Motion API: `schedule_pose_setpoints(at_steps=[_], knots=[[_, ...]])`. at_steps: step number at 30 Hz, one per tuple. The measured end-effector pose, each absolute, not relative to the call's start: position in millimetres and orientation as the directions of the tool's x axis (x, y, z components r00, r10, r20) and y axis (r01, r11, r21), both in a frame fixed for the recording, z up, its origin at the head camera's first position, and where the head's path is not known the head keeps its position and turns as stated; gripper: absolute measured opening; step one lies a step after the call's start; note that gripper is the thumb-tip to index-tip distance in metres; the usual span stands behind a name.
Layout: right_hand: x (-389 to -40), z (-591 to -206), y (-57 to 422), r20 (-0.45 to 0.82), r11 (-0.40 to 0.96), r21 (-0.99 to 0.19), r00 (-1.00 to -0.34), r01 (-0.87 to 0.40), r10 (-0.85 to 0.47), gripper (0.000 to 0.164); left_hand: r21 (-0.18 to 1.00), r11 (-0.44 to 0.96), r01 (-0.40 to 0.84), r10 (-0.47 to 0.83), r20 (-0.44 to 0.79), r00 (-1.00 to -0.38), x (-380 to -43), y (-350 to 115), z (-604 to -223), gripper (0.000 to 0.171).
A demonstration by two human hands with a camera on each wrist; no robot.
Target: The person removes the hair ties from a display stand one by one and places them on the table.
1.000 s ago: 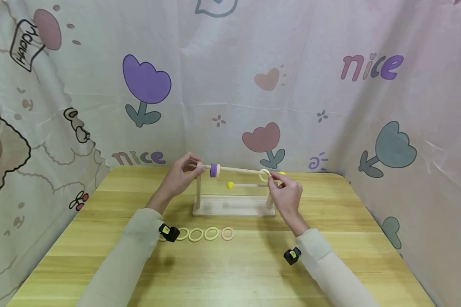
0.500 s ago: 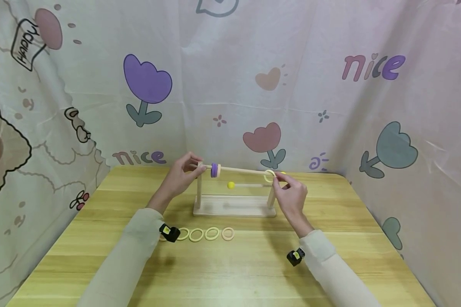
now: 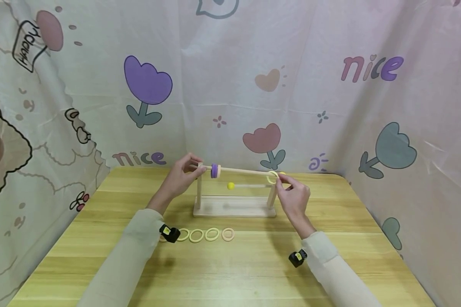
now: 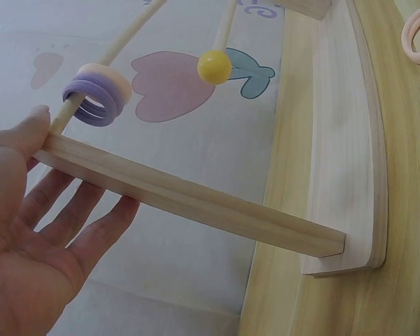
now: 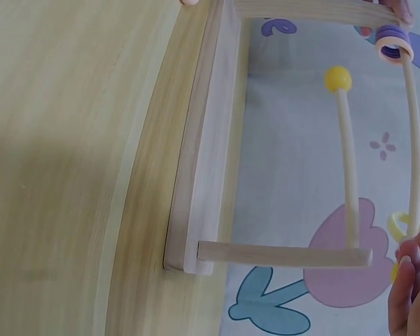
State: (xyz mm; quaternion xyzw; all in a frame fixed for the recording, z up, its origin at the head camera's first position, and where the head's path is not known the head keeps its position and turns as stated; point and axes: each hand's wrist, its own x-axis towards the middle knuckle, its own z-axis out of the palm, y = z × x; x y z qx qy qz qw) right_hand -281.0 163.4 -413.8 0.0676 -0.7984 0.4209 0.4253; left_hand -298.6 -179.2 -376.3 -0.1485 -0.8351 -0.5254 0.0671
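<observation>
My left hand (image 3: 182, 175) grips the top of the tall left post (image 4: 196, 196) of a wooden stand, thumb against the end of the upper rod (image 3: 242, 171). Purple rings (image 4: 91, 98) and a peach ring (image 3: 219, 171) hang on this rod near that hand. At the rod's right end my right hand (image 3: 293, 197) pinches a pale yellow ring (image 3: 272, 177), which overlaps the rod. A bit of yellow (image 5: 394, 272) shows beside the right fingers, mostly hidden. Lower down, a shorter rod with a yellow ball (image 3: 231, 186) extends from the right post (image 5: 287, 255).
In front of the stand's base (image 3: 234, 207), several loose rings lie in a row on the wooden table (image 3: 253, 273), among them a yellow ring (image 3: 196, 236) and a pink ring (image 3: 228, 234). The left sleeve and wrist camera cover the row's left end. A printed curtain (image 3: 215, 85) hangs behind.
My right hand has shifted a little to the right along the upper rod, carrying the yellow ring with it. The left hand, the purple rings and the stand stay in place.
</observation>
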Motion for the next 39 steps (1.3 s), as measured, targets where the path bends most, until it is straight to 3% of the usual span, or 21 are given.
schedule_pose_setpoints(at_steps=[17,39], knots=[[-280.5,-418.0,176.3,0.737,0.664,-0.610,-0.617,-0.432,0.276,0.017,0.851,0.406,0.332,0.184,0.280,-0.942,-296.8,-178.0,-376.7,0.034],[-287.8,-412.8,190.0,0.636,0.609,-0.715,-0.682,-0.344,0.361,0.015,0.858,0.402,0.320,0.183,0.267,-0.946,-298.7,-178.2,-376.3,0.038]])
